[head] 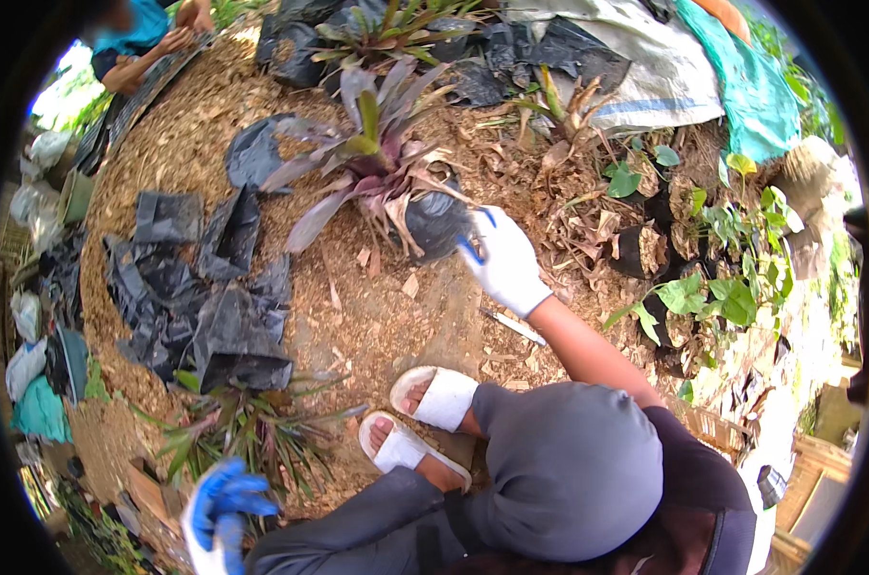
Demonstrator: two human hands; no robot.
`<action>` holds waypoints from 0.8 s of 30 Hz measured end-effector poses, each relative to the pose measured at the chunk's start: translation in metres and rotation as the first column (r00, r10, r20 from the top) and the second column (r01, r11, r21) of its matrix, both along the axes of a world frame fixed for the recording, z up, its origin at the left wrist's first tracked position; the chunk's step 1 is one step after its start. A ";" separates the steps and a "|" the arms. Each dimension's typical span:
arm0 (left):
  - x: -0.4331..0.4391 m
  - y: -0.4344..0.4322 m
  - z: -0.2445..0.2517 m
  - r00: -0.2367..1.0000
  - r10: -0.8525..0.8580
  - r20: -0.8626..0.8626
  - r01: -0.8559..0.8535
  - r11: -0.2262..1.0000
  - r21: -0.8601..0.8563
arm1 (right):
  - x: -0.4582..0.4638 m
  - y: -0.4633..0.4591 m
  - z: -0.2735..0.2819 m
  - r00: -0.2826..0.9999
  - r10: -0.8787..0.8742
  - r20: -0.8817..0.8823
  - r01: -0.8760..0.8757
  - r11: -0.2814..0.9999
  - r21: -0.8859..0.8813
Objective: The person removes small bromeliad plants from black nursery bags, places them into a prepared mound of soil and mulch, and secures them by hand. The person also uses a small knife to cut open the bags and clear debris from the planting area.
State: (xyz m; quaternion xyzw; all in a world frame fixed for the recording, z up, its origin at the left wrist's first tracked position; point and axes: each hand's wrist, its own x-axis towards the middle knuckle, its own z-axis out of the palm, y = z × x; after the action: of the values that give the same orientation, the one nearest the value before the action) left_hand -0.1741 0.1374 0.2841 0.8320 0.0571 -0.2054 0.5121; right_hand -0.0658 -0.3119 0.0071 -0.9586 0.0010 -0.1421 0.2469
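Note:
My right hand (pixel 505 266), in a white glove with blue palm coating, is at the side of a black plastic plant bag (pixel 438 223). Its thumb and forefinger reach the bag; whether they grip it is unclear. From the bag grows a purple-green bromeliad (pixel 380 154) with dry lower leaves, leaning left. At the lower left my left hand (pixel 226 514), gloved in blue and white, is raised empty with fingers apart. Beside it stands a narrow-leaved green plant (pixel 244 428). A slim white-handled tool, perhaps a knife (pixel 513 325), lies on the ground below my right wrist.
Crumpled black plastic bags (pixel 190 287) lie left on ground strewn with wood shavings (pixel 183 122). Leafy potted plants (pixel 722 298) line the right. White sacking (pixel 664 79) and a teal cloth (pixel 761 100) lie at the back. Another person's hands (pixel 179 39) show upper left.

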 end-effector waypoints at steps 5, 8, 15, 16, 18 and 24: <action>0.026 -0.004 -0.021 0.983 -0.110 -0.148 0.133 0.979 0.155 | 0.043 0.031 0.009 0.998 0.040 -0.053 -0.044 0.996 -0.076; 0.036 0.000 -0.025 0.991 -0.064 -0.116 0.078 0.990 0.116 | 0.033 0.030 -0.003 0.998 -0.039 0.053 0.034 0.995 0.090; 0.047 -0.001 -0.035 0.987 -0.131 -0.098 0.143 0.981 0.133 | -0.037 -0.005 -0.074 0.967 -0.244 -0.077 0.233 0.719 0.655; 0.048 -0.002 -0.037 0.983 -0.152 -0.106 0.166 0.976 0.141 | -0.044 -0.014 -0.078 0.972 -0.181 -0.151 0.236 0.760 0.606; 0.050 -0.004 -0.039 0.979 -0.168 -0.120 0.183 0.975 0.127 | -0.057 -0.027 -0.078 0.949 -0.136 -0.284 0.263 0.837 0.480; 0.047 -0.005 -0.040 0.972 -0.196 -0.131 0.208 0.974 0.089 | -0.058 -0.028 -0.051 0.993 0.098 -0.072 -0.082 0.975 0.205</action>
State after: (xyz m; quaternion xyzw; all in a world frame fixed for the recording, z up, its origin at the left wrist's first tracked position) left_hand -0.1267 0.1328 0.2437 0.8446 0.0136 -0.3034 0.4410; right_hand -0.1235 -0.3402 -0.0437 -0.9327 -0.0179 -0.0904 0.3486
